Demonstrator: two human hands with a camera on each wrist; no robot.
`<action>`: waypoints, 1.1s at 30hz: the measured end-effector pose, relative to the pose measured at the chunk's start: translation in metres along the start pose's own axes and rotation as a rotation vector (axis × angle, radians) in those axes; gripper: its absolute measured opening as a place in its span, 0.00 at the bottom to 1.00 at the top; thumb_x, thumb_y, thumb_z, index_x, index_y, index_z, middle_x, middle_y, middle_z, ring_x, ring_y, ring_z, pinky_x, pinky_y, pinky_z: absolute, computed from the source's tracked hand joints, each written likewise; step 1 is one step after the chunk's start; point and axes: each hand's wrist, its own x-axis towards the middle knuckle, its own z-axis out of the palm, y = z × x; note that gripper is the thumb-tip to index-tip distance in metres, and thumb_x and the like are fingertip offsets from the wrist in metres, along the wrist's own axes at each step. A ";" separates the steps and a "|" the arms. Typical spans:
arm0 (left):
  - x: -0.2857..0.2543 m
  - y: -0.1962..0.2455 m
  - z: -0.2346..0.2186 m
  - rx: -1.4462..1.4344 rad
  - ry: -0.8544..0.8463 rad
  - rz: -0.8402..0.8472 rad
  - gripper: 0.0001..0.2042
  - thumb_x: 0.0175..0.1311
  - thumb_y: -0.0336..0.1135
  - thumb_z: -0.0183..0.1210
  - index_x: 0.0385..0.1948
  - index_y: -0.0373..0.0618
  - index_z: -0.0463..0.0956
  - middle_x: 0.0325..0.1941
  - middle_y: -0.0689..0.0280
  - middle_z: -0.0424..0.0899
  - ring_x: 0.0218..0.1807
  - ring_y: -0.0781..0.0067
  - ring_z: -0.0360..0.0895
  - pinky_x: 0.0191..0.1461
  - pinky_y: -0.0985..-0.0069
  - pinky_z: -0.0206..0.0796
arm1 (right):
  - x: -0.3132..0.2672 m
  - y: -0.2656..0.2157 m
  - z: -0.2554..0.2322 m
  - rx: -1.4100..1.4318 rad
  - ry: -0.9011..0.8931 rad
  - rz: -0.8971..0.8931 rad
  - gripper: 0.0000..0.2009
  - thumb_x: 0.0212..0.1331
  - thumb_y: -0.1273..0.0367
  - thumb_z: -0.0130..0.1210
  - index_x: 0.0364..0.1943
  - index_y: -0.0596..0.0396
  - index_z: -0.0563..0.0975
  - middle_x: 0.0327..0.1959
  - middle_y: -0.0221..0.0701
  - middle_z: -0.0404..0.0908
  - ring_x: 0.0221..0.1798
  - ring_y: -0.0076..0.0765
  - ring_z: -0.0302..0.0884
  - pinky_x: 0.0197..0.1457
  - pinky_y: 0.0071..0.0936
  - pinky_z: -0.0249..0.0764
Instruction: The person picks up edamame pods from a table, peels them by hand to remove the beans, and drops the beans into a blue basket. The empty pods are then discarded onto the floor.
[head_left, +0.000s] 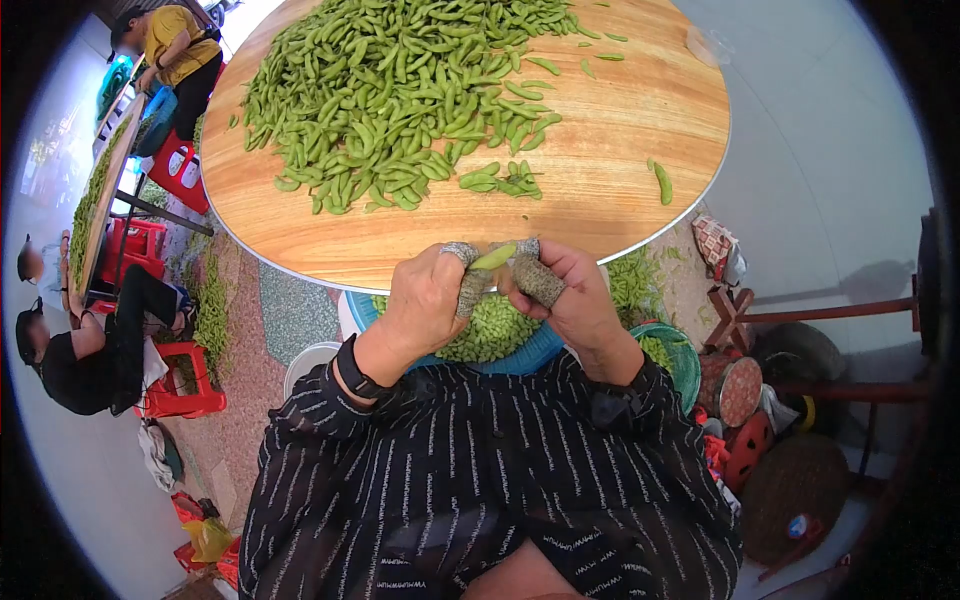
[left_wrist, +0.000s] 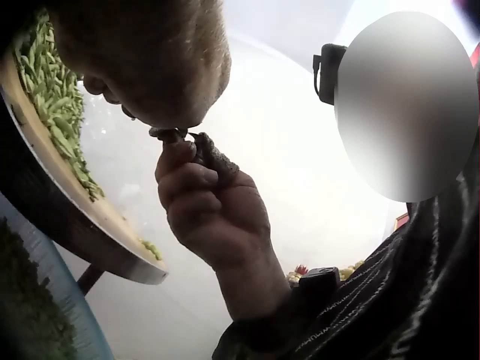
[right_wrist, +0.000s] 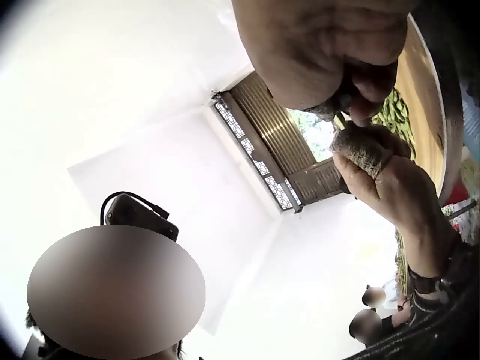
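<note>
In the head view a green pod [head_left: 493, 257] lies between the two hands, over the table's near edge. The left hand [head_left: 425, 300], with cloth wraps on thumb and finger, pinches the pod's left end. At its other end are the wrapped, curled fingers of the right hand [head_left: 585, 305], which also grip it. Below the hands sits a blue basin [head_left: 530, 357] of shelled green beans [head_left: 490, 330]. A large heap of pods [head_left: 390, 100] covers much of the round wooden table [head_left: 620, 120]. The wrist views show the fingertips of both hands close together.
A green basket [head_left: 682, 365] with pods stands right of the basin, a pale bowl [head_left: 308, 362] to its left. Red stools [head_left: 185, 385] and several seated or standing people are at the left. A wooden rack [head_left: 830, 312] and bags lie at the right.
</note>
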 end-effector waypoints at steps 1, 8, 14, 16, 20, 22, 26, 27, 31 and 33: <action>0.000 0.000 0.000 0.000 0.000 -0.001 0.16 0.34 0.24 0.56 0.31 0.38 0.66 0.22 0.57 0.71 0.25 0.54 0.71 0.24 0.67 0.63 | -0.001 -0.001 0.002 0.005 0.012 0.007 0.05 0.53 0.72 0.49 0.33 0.57 0.73 0.25 0.22 0.73 0.23 0.12 0.65 0.23 0.09 0.60; 0.001 0.002 0.002 0.038 0.016 0.055 0.15 0.37 0.24 0.56 0.31 0.38 0.66 0.23 0.57 0.73 0.25 0.54 0.72 0.25 0.67 0.64 | 0.000 0.001 0.003 -0.006 0.003 -0.042 0.05 0.53 0.73 0.49 0.32 0.59 0.73 0.25 0.24 0.73 0.23 0.14 0.65 0.25 0.11 0.61; -0.011 0.004 0.011 -0.274 0.018 -0.125 0.11 0.45 0.26 0.53 0.33 0.39 0.67 0.24 0.59 0.74 0.25 0.58 0.73 0.25 0.71 0.64 | 0.005 0.010 0.004 0.017 0.034 -0.078 0.05 0.53 0.74 0.50 0.33 0.59 0.73 0.24 0.24 0.73 0.23 0.14 0.64 0.26 0.12 0.61; -0.013 0.008 0.014 -0.478 0.042 -0.242 0.09 0.51 0.28 0.52 0.34 0.39 0.67 0.23 0.61 0.74 0.23 0.62 0.72 0.25 0.73 0.63 | 0.007 0.016 0.002 -0.044 0.012 -0.131 0.05 0.53 0.74 0.50 0.33 0.59 0.73 0.24 0.24 0.73 0.23 0.14 0.64 0.26 0.12 0.61; -0.013 0.011 0.016 -1.142 0.034 -0.665 0.12 0.60 0.42 0.48 0.30 0.42 0.66 0.17 0.70 0.65 0.17 0.82 0.59 0.20 0.84 0.52 | 0.009 0.020 0.002 -0.192 -0.013 -0.290 0.05 0.53 0.74 0.49 0.34 0.59 0.73 0.24 0.23 0.73 0.23 0.15 0.65 0.27 0.12 0.62; -0.012 0.010 0.016 -1.456 0.015 -0.845 0.15 0.59 0.47 0.48 0.30 0.43 0.65 0.16 0.72 0.62 0.16 0.84 0.54 0.19 0.85 0.48 | 0.011 0.020 -0.003 -0.180 -0.043 -0.278 0.05 0.54 0.74 0.49 0.33 0.59 0.73 0.24 0.23 0.73 0.23 0.15 0.65 0.27 0.12 0.62; -0.007 0.005 0.007 -1.312 -0.127 -0.824 0.18 0.59 0.51 0.46 0.30 0.43 0.64 0.18 0.72 0.62 0.18 0.86 0.54 0.20 0.85 0.47 | 0.009 0.012 -0.005 -0.103 -0.065 -0.120 0.04 0.54 0.74 0.49 0.32 0.58 0.72 0.23 0.22 0.72 0.24 0.15 0.65 0.28 0.12 0.62; -0.007 0.005 0.006 -1.165 -0.143 -0.726 0.17 0.60 0.49 0.46 0.30 0.42 0.64 0.18 0.73 0.62 0.18 0.86 0.55 0.20 0.85 0.48 | 0.008 0.012 -0.006 -0.102 -0.063 -0.118 0.04 0.54 0.74 0.49 0.32 0.58 0.72 0.23 0.22 0.72 0.24 0.15 0.65 0.28 0.12 0.62; -0.007 0.003 0.015 -0.739 -0.105 -0.418 0.13 0.60 0.44 0.48 0.29 0.42 0.64 0.19 0.73 0.63 0.19 0.86 0.56 0.21 0.86 0.47 | 0.010 0.015 -0.007 -0.226 -0.089 -0.101 0.04 0.53 0.73 0.50 0.32 0.59 0.72 0.24 0.22 0.72 0.26 0.13 0.64 0.28 0.12 0.61; -0.007 0.004 0.012 -0.974 -0.118 -0.447 0.11 0.60 0.41 0.49 0.30 0.43 0.66 0.19 0.74 0.63 0.19 0.86 0.57 0.20 0.87 0.47 | 0.010 0.015 -0.007 -0.271 -0.107 -0.122 0.04 0.53 0.73 0.50 0.32 0.59 0.72 0.24 0.22 0.72 0.27 0.12 0.64 0.29 0.12 0.61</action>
